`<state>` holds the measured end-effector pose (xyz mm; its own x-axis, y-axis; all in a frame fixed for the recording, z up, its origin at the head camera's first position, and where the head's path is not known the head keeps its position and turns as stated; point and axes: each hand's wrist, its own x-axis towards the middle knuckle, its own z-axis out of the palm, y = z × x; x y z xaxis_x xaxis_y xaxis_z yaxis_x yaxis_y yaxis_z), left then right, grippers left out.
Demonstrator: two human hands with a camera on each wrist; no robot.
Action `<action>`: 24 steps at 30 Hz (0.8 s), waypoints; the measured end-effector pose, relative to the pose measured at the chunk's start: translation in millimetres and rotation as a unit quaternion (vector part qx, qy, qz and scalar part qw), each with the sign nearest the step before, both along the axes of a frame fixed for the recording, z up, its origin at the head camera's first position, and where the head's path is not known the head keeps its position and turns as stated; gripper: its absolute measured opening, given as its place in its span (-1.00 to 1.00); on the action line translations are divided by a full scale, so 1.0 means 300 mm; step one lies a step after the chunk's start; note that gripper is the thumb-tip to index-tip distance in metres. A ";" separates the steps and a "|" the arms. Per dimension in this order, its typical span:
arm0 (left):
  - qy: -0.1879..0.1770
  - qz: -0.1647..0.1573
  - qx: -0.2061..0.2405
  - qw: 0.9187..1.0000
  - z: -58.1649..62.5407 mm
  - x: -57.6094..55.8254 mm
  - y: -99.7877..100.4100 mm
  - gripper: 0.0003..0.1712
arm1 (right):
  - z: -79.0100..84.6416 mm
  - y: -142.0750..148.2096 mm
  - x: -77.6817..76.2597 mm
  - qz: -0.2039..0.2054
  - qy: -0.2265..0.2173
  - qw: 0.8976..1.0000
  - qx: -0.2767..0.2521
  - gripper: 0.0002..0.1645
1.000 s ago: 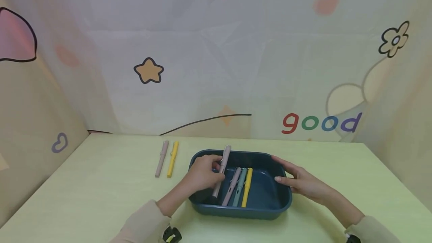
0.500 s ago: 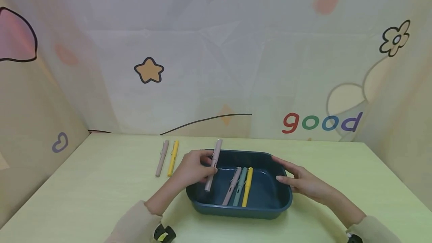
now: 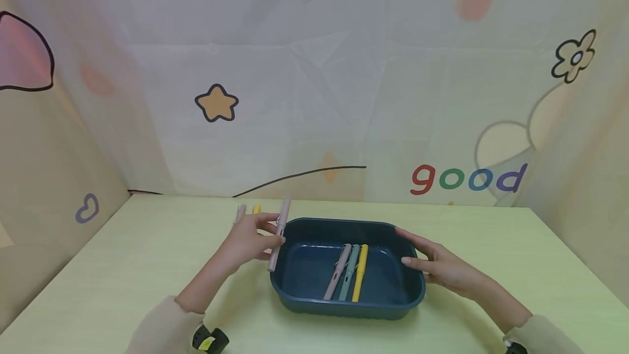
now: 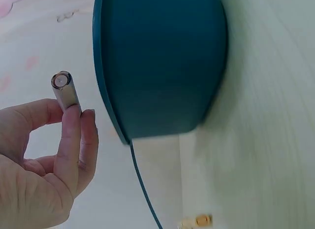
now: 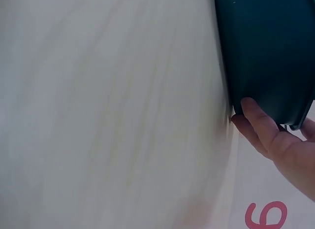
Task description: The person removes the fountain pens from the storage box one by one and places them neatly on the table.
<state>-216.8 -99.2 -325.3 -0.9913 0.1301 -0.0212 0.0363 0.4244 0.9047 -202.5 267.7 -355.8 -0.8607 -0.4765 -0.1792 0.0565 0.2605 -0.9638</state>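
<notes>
A pale pink pen (image 3: 283,216) is pinched in my left hand (image 3: 245,242), tilted over the left rim of the dark blue tray (image 3: 344,309). In the left wrist view, the end of this pen (image 4: 68,93) points at the camera between thumb and fingers, beside the tray's outer wall (image 4: 157,71). My right hand (image 3: 449,269) grips the tray's right end, thumb over the rim and fingers outside; the right wrist view shows those fingers (image 5: 263,125) against the wall. Inside the tray lie a pink pen (image 3: 337,272), a teal pen (image 3: 349,273) and a yellow pen (image 3: 361,273), side by side.
Behind my left hand, another pink pen (image 3: 240,212) and a yellow pen (image 3: 256,210) lie on the table (image 3: 147,255), mostly hidden by the hand. A printed cloth backdrop (image 3: 295,97) rises at the table's back edge and sides.
My left hand has carried the pink pen leftward and up, from inside the tray to its left rim, and now covers most of the two table pens. My right hand stays put.
</notes>
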 end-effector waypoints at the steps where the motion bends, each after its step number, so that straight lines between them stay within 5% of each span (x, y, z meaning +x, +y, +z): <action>1: -0.002 0.001 0.002 1.000 0.000 -0.002 -0.012 -0.41 | -0.001 -0.001 0.000 -0.001 -0.004 1.000 -0.004 -0.12; 24: 0.006 0.041 -0.027 0.999 -0.017 -0.070 -0.232 -0.37 | -0.011 -0.002 -0.005 -0.008 -0.009 1.000 -0.006 -0.12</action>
